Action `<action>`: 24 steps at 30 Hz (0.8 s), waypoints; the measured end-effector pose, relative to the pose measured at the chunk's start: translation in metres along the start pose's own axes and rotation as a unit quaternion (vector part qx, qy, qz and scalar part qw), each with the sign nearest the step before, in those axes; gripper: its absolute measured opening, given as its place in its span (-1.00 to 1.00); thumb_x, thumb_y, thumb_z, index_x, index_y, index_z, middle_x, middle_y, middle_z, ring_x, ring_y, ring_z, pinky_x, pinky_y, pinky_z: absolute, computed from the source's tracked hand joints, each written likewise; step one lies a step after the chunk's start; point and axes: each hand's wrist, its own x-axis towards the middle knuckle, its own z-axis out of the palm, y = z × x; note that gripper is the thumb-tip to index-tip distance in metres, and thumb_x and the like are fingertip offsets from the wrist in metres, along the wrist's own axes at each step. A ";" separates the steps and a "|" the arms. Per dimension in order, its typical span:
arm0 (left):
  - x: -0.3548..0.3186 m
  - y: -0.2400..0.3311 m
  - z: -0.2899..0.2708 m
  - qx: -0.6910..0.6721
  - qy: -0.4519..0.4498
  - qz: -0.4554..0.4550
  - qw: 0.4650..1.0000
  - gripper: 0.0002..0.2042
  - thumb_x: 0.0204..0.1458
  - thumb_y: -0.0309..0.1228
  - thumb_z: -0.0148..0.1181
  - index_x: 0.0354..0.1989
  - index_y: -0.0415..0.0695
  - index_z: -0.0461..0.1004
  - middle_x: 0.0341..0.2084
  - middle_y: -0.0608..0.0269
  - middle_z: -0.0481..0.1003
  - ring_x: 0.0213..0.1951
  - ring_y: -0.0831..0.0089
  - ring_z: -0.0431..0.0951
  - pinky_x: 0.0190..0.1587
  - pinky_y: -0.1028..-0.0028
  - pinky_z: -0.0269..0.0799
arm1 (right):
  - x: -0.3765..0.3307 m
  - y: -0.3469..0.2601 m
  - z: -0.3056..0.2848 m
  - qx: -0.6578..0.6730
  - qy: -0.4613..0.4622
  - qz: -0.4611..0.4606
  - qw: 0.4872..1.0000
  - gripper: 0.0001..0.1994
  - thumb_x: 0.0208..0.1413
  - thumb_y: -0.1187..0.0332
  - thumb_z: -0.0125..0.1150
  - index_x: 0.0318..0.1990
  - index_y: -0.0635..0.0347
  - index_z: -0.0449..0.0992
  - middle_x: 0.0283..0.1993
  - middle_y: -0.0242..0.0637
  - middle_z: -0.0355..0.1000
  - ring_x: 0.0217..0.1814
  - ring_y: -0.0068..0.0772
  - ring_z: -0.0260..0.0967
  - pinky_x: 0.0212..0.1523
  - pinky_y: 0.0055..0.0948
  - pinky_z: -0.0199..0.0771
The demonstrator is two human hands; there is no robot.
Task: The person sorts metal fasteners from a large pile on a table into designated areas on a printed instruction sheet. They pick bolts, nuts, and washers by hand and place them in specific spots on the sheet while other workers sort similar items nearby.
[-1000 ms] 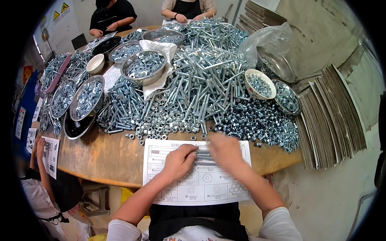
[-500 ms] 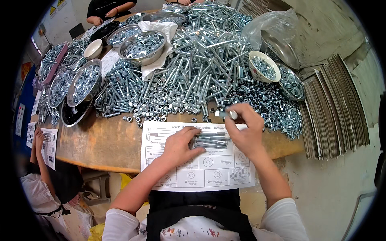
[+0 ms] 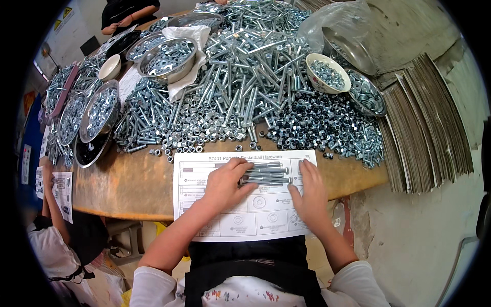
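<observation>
Counter [image 3: 128, 189], near edge: paper sheet [image 3: 204, 171] overhanging the edge. Left hand [image 3: 225, 184] on sheet, fingers spread flat, tips touching a row of long bolts [image 3: 268, 174] at sheet's upper middle. Right hand [image 3: 309, 192] just beside bolts, fingers flat and together, holding nothing. Behind: heap of bolts and nuts [image 3: 245, 97].

Left ends of the long bolts [image 3: 266, 174] under the left hand [image 3: 225, 184], sheet's [image 3: 204, 225] diagrams partly covered.
</observation>
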 end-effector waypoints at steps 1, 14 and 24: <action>-0.001 0.001 0.000 0.001 -0.001 -0.002 1.000 -0.47 -0.13 -0.16 0.43 0.03 -0.12 0.50 -0.03 0.15 0.48 -0.17 0.15 0.58 -0.16 0.29 0.51 | -0.009 -0.003 0.004 -0.016 -0.026 0.020 0.999 -0.33 0.02 0.38 0.28 0.29 0.40 0.19 0.34 0.12 0.15 0.41 0.13 0.05 0.35 -0.05 0.06; 0.005 0.004 0.006 -0.012 0.034 -0.002 0.999 -0.49 -0.16 -0.19 0.46 -0.02 -0.14 0.53 -0.08 0.10 0.50 -0.16 0.14 0.58 -0.15 0.27 0.52 | 0.015 0.002 0.016 0.092 -0.095 -0.004 0.991 -0.19 0.06 0.39 0.23 0.41 0.42 -0.08 0.41 0.18 0.04 0.46 0.15 -0.01 0.46 -0.01 -0.12; 0.004 0.009 -0.002 -0.003 0.010 -0.023 1.000 -0.43 -0.15 -0.20 0.44 0.07 -0.13 0.47 -0.05 0.11 0.48 -0.16 0.14 0.58 -0.15 0.27 0.51 | 0.030 0.006 0.006 0.087 -0.083 -0.026 0.992 -0.16 0.01 0.41 0.30 0.43 0.29 -0.02 0.32 0.06 0.24 0.36 0.07 0.15 0.37 -0.10 0.10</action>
